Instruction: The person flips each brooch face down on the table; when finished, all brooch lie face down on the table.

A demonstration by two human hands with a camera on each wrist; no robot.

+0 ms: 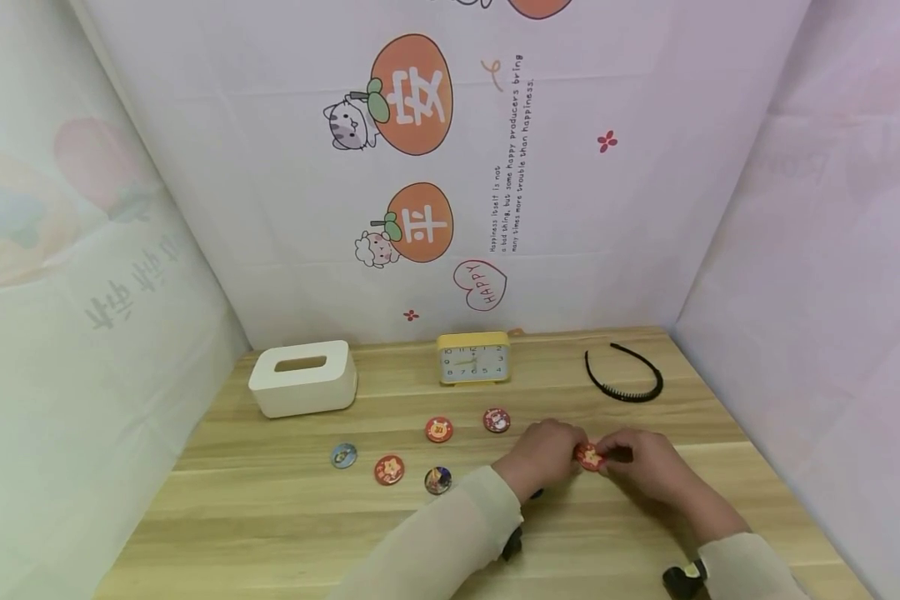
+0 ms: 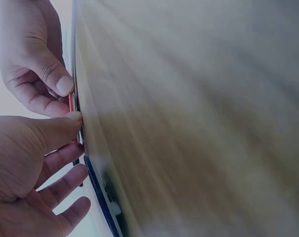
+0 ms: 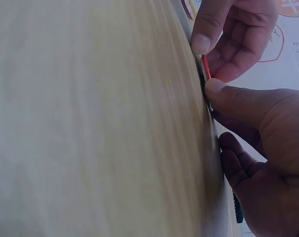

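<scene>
A round red pin badge (image 1: 590, 456) with a yellow figure on it is held low over the table at the right. My left hand (image 1: 543, 454) pinches its left edge; my right hand (image 1: 648, 467) pinches the opposite edge between thumb and fingers. Seen edge-on in the right wrist view, the red badge (image 3: 206, 67) stands between the two thumbs. Near my left wrist a dark thing (image 1: 537, 493) shows, mostly hidden beneath the hand. Left of my hands lie a dark picture badge (image 1: 438, 480) and a red badge with a white figure (image 1: 497, 420).
Further left are two more red badges (image 1: 389, 470) (image 1: 439, 429) and a blue badge (image 1: 343, 455). A white tissue box (image 1: 303, 396) and a yellow clock (image 1: 473, 358) stand toward the back wall. A black headband (image 1: 633, 397) lies behind my right hand. Printed cloth walls enclose the wooden table (image 1: 270, 517).
</scene>
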